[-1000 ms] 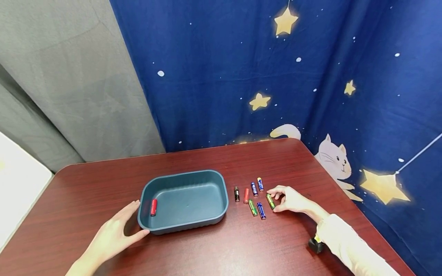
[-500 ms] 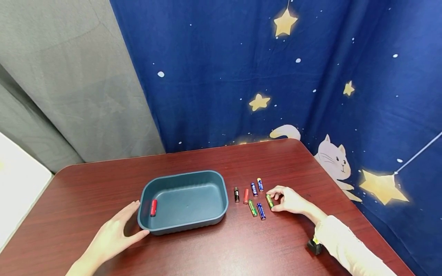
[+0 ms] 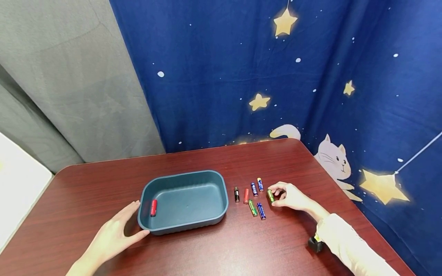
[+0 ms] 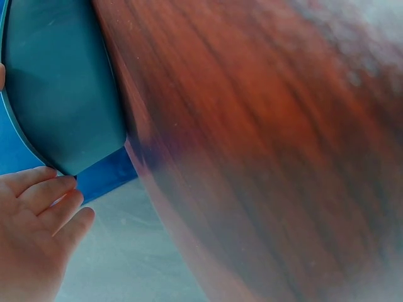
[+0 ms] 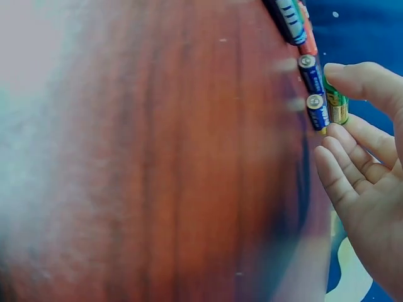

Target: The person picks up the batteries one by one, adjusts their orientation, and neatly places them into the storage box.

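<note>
My right hand (image 3: pixel 289 196) pinches a green battery (image 3: pixel 271 196) between thumb and fingertips, right of the other batteries. In the right wrist view the same green battery (image 5: pixel 336 104) stands between thumb and fingers, overlapping two blue ones. My left hand (image 3: pixel 112 234) touches the left end of a dark teal basin (image 3: pixel 221 214), thumb and fingers spread at its rim. The left wrist view shows those fingers (image 4: pixel 53 192) against the basin's outer edge. One red battery (image 3: pixel 153 207) lies inside the basin near its left end.
Between basin and right hand lie a black battery (image 3: pixel 236 194), a red battery (image 3: pixel 246 196), a green battery (image 3: pixel 253 208) and several blue ones, including a near blue battery (image 3: pixel 261 211). The brown table (image 3: pixel 193 253) ends at a blue curtain (image 3: pixel 214 76).
My right hand has moved slightly up the head view with the green battery pinched in it. The left hand and the basin stay where they were.
</note>
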Action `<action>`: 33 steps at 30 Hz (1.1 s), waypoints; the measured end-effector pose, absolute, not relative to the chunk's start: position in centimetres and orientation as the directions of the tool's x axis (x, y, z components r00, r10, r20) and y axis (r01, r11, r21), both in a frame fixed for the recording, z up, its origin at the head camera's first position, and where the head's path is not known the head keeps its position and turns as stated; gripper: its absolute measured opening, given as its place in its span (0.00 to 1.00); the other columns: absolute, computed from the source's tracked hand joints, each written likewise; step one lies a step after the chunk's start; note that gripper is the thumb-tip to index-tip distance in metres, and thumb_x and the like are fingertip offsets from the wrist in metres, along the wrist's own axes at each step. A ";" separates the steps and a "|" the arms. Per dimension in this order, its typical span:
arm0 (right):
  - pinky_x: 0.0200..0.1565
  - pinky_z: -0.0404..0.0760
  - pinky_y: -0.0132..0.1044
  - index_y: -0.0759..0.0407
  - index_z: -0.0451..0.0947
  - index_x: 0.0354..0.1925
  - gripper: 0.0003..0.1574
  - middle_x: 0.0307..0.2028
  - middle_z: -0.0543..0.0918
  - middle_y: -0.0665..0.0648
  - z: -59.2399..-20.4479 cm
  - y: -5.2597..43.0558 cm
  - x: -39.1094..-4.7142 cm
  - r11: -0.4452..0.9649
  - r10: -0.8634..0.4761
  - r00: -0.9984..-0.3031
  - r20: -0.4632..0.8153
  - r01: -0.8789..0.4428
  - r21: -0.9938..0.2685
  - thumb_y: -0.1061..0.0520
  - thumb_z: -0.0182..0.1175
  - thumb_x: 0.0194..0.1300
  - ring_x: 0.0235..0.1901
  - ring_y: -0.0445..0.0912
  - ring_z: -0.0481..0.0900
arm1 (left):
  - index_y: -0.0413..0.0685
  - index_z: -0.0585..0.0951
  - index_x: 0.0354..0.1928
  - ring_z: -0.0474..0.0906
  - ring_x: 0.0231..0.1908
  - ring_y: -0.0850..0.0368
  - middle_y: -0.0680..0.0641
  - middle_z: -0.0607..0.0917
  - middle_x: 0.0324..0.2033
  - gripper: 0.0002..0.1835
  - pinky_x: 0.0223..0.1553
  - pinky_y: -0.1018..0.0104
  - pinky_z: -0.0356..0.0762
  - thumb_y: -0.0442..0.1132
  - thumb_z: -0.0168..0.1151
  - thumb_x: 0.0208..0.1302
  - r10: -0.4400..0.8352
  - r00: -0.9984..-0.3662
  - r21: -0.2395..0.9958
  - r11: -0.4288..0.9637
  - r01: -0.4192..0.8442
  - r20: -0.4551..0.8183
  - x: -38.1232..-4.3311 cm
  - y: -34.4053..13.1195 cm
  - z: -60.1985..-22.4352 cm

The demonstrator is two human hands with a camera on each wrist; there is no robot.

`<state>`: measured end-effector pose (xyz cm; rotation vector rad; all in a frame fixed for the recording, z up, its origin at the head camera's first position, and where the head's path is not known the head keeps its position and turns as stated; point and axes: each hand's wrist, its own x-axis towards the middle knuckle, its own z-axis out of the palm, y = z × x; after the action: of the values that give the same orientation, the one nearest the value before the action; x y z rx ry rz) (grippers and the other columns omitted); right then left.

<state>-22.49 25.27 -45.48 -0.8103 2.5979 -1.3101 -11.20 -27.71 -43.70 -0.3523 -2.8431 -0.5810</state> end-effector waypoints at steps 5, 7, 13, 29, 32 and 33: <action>0.32 0.79 0.33 0.69 0.74 0.47 0.29 0.33 0.76 0.58 -44.7 25.0 -22.7 0.476 -0.498 -0.855 0.142 -0.407 -0.779 0.62 0.70 0.46 0.34 0.50 0.73 | 0.47 0.68 0.61 0.67 0.56 0.45 0.43 0.71 0.58 0.45 0.48 0.44 0.69 0.65 0.65 0.43 0.191 -0.946 0.352 0.894 0.278 0.263 -11.3 -27.7 -43.7; 0.34 0.80 0.35 0.69 0.74 0.48 0.29 0.33 0.77 0.58 -44.2 24.8 -22.8 0.481 -0.494 -0.857 0.144 -0.408 -0.776 0.62 0.70 0.46 0.34 0.51 0.74 | 0.46 0.68 0.61 0.67 0.56 0.44 0.42 0.71 0.58 0.45 0.48 0.44 0.69 0.65 0.65 0.43 0.191 -0.946 0.350 0.895 0.278 0.262 -11.3 -27.7 -43.7; 0.36 0.80 0.39 0.67 0.73 0.49 0.30 0.35 0.78 0.56 -42.5 23.8 -22.9 0.490 -0.501 -0.850 0.164 -0.435 -0.755 0.61 0.69 0.47 0.35 0.48 0.74 | 0.45 0.67 0.62 0.66 0.56 0.42 0.41 0.70 0.58 0.46 0.48 0.41 0.70 0.65 0.65 0.44 0.190 -0.952 0.360 0.893 0.269 0.240 -11.3 -27.6 -43.6; 0.37 0.80 0.42 0.66 0.75 0.48 0.29 0.37 0.79 0.58 -38.8 17.6 -24.5 0.371 -0.572 -0.769 0.284 -0.552 -0.747 0.63 0.70 0.45 0.37 0.53 0.77 | 0.46 0.67 0.62 0.67 0.56 0.43 0.41 0.71 0.58 0.46 0.48 0.43 0.69 0.64 0.65 0.44 0.191 -0.948 0.360 0.891 0.276 0.254 -11.3 -27.5 -43.5; 0.38 0.80 0.40 0.65 0.75 0.48 0.29 0.38 0.80 0.57 -38.5 15.8 -24.8 0.346 -0.591 -0.752 0.291 -0.562 -0.751 0.62 0.71 0.45 0.38 0.54 0.77 | 0.45 0.67 0.62 0.67 0.56 0.43 0.41 0.70 0.58 0.46 0.48 0.43 0.69 0.64 0.65 0.44 0.191 -0.952 0.367 0.890 0.271 0.241 -11.3 -27.6 -43.5; 0.38 0.80 0.41 0.64 0.75 0.48 0.29 0.38 0.80 0.57 -38.4 15.2 -24.8 0.341 -0.596 -0.749 0.289 -0.562 -0.753 0.62 0.71 0.44 0.38 0.54 0.77 | 0.45 0.67 0.62 0.66 0.56 0.43 0.41 0.70 0.58 0.46 0.48 0.43 0.68 0.64 0.65 0.44 0.190 -0.953 0.369 0.890 0.269 0.237 -11.3 -27.6 -43.4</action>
<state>-24.79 15.19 -38.37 -1.0987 2.5418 -1.4025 -11.27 -27.63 -43.45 -0.3518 -2.8625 -0.6000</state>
